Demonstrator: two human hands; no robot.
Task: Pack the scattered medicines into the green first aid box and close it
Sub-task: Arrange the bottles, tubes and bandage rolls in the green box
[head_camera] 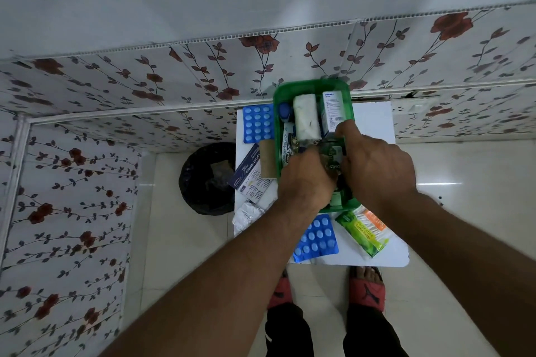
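Observation:
The open green first aid box (pixel 311 87) stands on a small white table (pixel 374 119). Inside it lie a white gauze roll (pixel 306 117), a white carton (pixel 332 109), a blue item (pixel 285 111) and a tube (pixel 287 148). My left hand (pixel 304 180) and my right hand (pixel 377 165) meet over the box's near half, both curled round a dark green bottle (pixel 333 165) that they mostly hide. Outside the box lie two blue blister packs (pixel 258 123) (pixel 317 236), a dressings carton (pixel 251 175), a cardboard roll (pixel 268 158), a silver strip (pixel 246 216) and a green-orange packet (pixel 362 230).
A black-lined bin (pixel 207 178) stands on the floor left of the table. Flower-patterned wall panels run behind the table and along the left. My feet in red slippers (pixel 367 287) stand at the table's near edge.

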